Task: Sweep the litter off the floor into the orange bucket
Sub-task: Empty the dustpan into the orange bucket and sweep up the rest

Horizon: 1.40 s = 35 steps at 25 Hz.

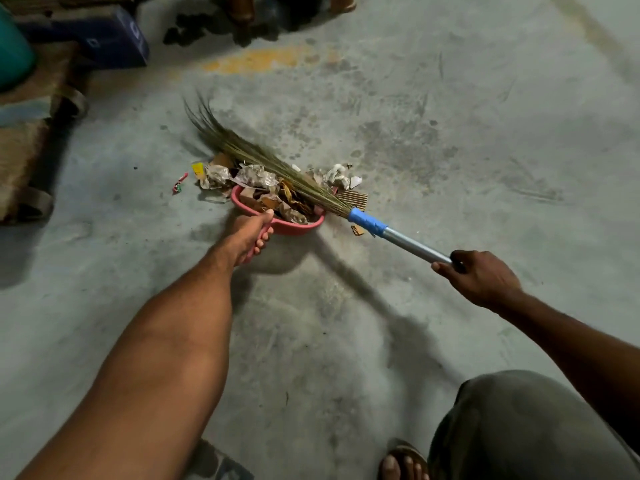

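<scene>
Left hand [251, 237] grips the handle of a pink dustpan [294, 227] that sits on the concrete floor [450, 98], fingers curled under it. Right hand [479, 277] is closed around the metal shaft of a grass broom [412, 244], whose bristles lie slanted across the litter [256, 176]. Crumpled plastic, paper and cardboard scraps lie partly in the dustpan and partly on the floor at its far edge. A small red wrapper [179, 184] lies apart to the left of the pile.

Rough matt concrete floor [450, 98], glossy pink plastic dustpan [298, 227], shiny metal broom handle [412, 245], crumpled paper litter [256, 176].
</scene>
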Each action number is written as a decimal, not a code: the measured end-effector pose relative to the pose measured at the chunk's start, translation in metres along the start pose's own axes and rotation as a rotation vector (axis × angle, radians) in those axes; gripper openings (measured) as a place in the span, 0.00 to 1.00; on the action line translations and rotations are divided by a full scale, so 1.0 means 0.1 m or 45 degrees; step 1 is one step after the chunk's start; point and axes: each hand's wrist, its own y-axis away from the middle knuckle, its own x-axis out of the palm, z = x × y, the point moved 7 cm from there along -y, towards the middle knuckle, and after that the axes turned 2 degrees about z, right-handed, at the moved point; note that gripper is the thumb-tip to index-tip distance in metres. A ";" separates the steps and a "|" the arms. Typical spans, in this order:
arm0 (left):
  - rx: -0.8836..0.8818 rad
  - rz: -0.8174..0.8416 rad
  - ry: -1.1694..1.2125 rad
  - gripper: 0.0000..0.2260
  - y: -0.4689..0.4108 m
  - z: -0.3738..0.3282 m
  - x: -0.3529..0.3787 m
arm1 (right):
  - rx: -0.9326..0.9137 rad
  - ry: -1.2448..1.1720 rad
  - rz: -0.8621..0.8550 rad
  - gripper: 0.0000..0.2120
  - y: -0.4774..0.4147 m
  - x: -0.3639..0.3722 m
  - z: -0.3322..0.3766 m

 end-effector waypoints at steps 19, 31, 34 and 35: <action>0.019 -0.246 0.175 0.19 4.53 -2.10 -1.09 | -0.063 -0.020 0.002 0.26 2.98 -3.52 0.95; 0.046 -0.577 0.436 0.18 7.38 -1.86 -1.13 | -0.272 0.105 0.097 0.29 4.36 -4.58 1.00; 0.047 -0.715 0.586 0.18 7.97 -1.62 -0.88 | -0.445 0.176 0.072 0.29 4.41 -4.79 0.96; 0.042 -0.764 0.643 0.17 8.18 -1.51 -0.78 | -0.506 0.198 0.066 0.29 4.46 -4.86 0.96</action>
